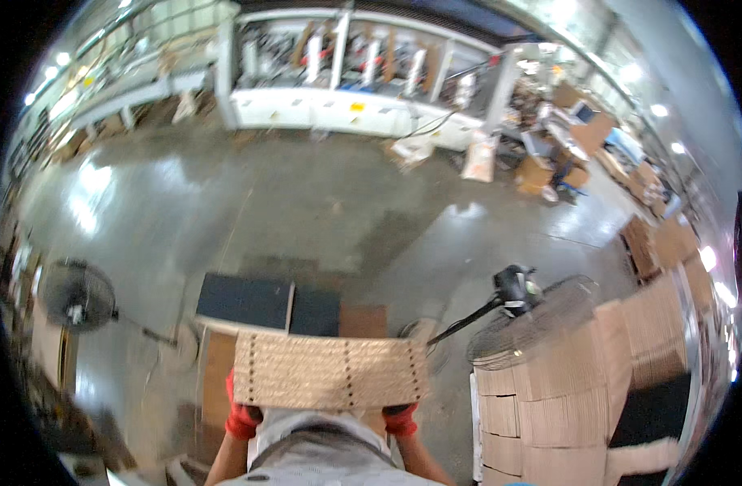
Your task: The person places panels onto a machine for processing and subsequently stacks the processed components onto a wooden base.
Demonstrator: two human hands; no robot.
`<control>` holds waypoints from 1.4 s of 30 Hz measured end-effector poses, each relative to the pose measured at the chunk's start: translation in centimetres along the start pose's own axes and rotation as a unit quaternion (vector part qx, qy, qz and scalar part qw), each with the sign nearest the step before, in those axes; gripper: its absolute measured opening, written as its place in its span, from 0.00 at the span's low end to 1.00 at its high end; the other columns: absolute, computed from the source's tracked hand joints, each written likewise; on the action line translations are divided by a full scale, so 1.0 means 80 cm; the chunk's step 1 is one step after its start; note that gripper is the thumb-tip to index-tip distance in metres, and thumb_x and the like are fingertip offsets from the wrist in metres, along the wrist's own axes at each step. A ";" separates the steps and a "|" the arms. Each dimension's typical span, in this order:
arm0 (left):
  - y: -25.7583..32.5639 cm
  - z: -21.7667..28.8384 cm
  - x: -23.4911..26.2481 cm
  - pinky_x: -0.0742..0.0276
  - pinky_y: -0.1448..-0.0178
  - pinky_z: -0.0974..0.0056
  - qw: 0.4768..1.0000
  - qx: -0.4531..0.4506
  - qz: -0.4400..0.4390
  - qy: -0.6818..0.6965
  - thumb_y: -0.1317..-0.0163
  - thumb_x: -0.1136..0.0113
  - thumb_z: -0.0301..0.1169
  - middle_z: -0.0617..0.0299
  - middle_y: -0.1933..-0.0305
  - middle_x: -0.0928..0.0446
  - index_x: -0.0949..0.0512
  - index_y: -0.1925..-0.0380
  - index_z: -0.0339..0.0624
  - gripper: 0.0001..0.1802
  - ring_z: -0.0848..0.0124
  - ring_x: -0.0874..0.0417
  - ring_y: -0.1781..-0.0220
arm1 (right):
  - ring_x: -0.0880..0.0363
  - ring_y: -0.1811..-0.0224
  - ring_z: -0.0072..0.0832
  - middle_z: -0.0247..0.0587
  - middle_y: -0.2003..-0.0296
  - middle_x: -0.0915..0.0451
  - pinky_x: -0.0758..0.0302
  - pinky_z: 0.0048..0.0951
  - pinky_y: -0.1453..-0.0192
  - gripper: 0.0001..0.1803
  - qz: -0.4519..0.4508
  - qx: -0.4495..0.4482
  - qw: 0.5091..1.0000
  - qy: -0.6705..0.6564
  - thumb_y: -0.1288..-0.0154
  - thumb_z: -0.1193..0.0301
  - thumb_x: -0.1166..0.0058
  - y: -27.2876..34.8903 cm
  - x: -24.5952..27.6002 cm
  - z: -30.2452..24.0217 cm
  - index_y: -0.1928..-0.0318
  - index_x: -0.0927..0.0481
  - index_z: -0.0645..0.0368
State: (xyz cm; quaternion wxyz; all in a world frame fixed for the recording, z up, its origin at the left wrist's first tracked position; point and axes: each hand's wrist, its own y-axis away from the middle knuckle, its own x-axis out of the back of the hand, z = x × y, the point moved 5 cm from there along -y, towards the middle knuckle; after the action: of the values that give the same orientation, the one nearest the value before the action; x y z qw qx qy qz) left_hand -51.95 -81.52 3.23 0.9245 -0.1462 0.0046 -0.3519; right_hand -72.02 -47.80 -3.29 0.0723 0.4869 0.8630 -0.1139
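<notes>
A tan block (330,373), which looks like a stack of particle boards seen edge-on, is held level in front of my body. Columns of small dark holes run down its near face. My left hand (243,417), in a red and dark glove, grips its lower left corner. At the lower right corner my right hand (401,419), gloved alike, is closed on it too. The fingers of both hands are mostly hidden by the stack. Just beyond it lie dark panels (245,301) on a low stack, beside a brown board (363,321).
Stacks of flat cardboard (561,405) fill the right side, beside a pedestal fan (529,316). Another fan (78,296) stands at left. Across the grey floor (306,194) is a long white machine (322,109), with boxes and debris (565,146) to its right.
</notes>
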 end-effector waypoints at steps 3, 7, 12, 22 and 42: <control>-0.042 0.074 -0.034 0.27 0.44 0.59 0.994 0.098 0.019 0.049 0.43 0.49 0.62 0.49 0.48 0.24 0.30 0.44 0.28 0.45 0.62 0.23 0.47 | 0.43 0.29 0.35 0.34 0.30 0.41 0.47 0.47 0.27 0.35 -0.003 -0.069 0.985 0.158 0.31 0.43 0.66 -0.013 0.041 0.076 0.30 0.43 0.48; -0.059 0.080 -0.069 0.26 0.45 0.59 0.996 0.087 -0.003 0.021 0.45 0.49 0.66 0.52 0.51 0.22 0.33 0.42 0.27 0.49 0.63 0.21 0.49 | 0.42 0.30 0.35 0.35 0.31 0.40 0.47 0.45 0.27 0.34 0.080 -0.074 0.985 0.131 0.31 0.45 0.65 -0.029 0.095 0.069 0.31 0.42 0.49; -0.046 -0.064 -0.017 0.37 0.34 0.57 0.958 0.267 0.085 0.063 0.35 0.52 0.58 0.54 0.37 0.32 0.39 0.35 0.37 0.40 0.63 0.31 0.38 | 0.38 0.33 0.31 0.38 0.35 0.35 0.43 0.37 0.28 0.27 0.024 -0.108 0.994 0.017 0.28 0.58 0.60 -0.132 -0.005 -0.013 0.33 0.39 0.57; -0.147 -0.216 -0.019 0.44 0.27 0.53 0.978 0.207 -0.025 -0.019 0.27 0.58 0.46 0.53 0.29 0.43 0.44 0.31 0.40 0.30 0.60 0.39 0.30 | 0.27 0.44 0.25 0.34 0.49 0.22 0.36 0.28 0.34 0.18 0.197 -0.095 0.975 0.041 0.26 0.62 0.59 -0.270 -0.051 0.034 0.44 0.25 0.57; -0.107 -0.525 -0.208 0.38 0.32 0.63 0.847 0.532 -0.006 0.015 0.30 0.51 0.50 0.60 0.38 0.31 0.33 0.38 0.36 0.32 0.68 0.31 0.38 | 0.41 0.32 0.31 0.38 0.34 0.38 0.50 0.29 0.25 0.26 0.298 -0.377 0.848 -0.221 0.23 0.63 0.66 -0.219 0.137 0.483 0.31 0.44 0.63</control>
State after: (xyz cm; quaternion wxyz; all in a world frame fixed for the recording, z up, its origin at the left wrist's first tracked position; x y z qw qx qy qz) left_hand -74.70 -87.97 -36.22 0.8584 0.3732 -0.1700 -0.3083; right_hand -92.16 -57.86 -40.91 0.4698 0.6178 0.6141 0.1430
